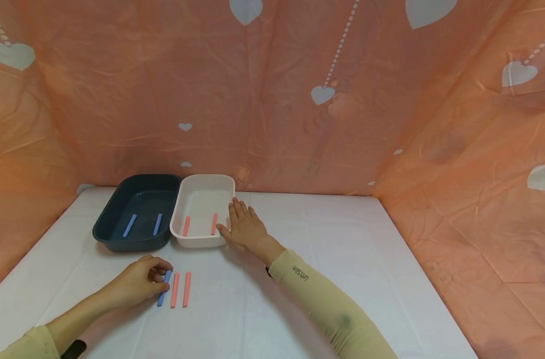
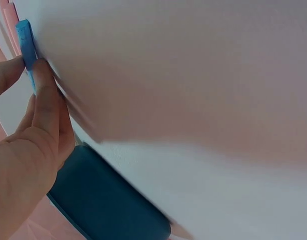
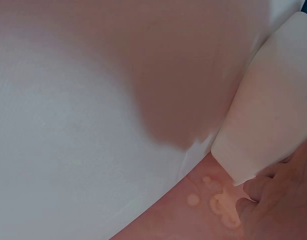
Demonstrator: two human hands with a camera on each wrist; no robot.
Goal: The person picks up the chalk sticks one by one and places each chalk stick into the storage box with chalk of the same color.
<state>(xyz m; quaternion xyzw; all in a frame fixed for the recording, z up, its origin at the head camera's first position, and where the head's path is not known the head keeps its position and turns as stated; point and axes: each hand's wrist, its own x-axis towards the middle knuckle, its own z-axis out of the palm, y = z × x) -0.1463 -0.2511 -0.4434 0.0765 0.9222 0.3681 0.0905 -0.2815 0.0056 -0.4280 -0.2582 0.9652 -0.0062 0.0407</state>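
My left hand (image 1: pixel 135 283) pinches a blue chalk stick (image 2: pixel 26 45) between thumb and fingertips, close over the white cloth in front of the trays. Just right of it two pink chalk sticks (image 1: pixel 175 290) lie side by side. My right hand (image 1: pixel 247 227), fingers straight, rests along the right rim of the white tray (image 1: pixel 202 242). Inside that tray are two pink chalk sticks (image 1: pixel 214 224), spaced apart near its front. To its left, the dark blue tray (image 1: pixel 133 244) holds two blue chalk sticks (image 1: pixel 129 226). In the right wrist view, part of the right hand is cut off at the edge.
Both trays stand side by side towards the back left of the table, which a white cloth (image 1: pixel 344 249) covers. An orange curtain (image 1: pixel 263 124) with pale hearts hangs behind the table and along both sides.
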